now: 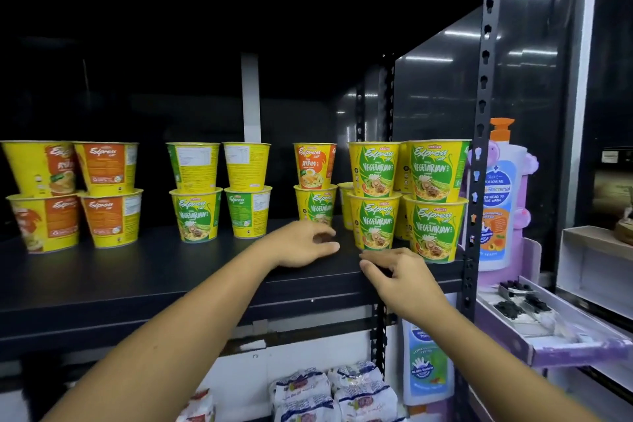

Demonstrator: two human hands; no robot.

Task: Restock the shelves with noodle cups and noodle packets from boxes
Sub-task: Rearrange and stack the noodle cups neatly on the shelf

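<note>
Shelf about half filled, judging by the gaps. On the dark shelf board (137, 277) the noodle cups stand in two-high stacks: two orange-labelled stacks (75, 192) at far left, two green-labelled stacks (219, 192) mid-shelf, one mixed stack (315, 188) with an orange Ayam cup on a green one, then a tight cluster of Vegetarian cups (435, 202) against the right upright. Bare board between the groups and along the whole front; several labels face backwards, so some fronting looks left to do. Noodle packets (335, 394) lie on the level below, soft crinkled white film, bunched together. No supply box in view. Cups are tapered, glossy yellow printed paper with rolled rims, each nesting on the lid beneath. Shelf is matte black; the slotted upright and side panel look like metal. Left hand (301, 245) low over the board in front of the mixed stack, fingers loosely curled, holding nothing. Right hand (400, 279) at the shelf's front edge just below the nearest Vegetarian cup, fingers loosely bent, empty; contact with the cup cannot be told
</note>
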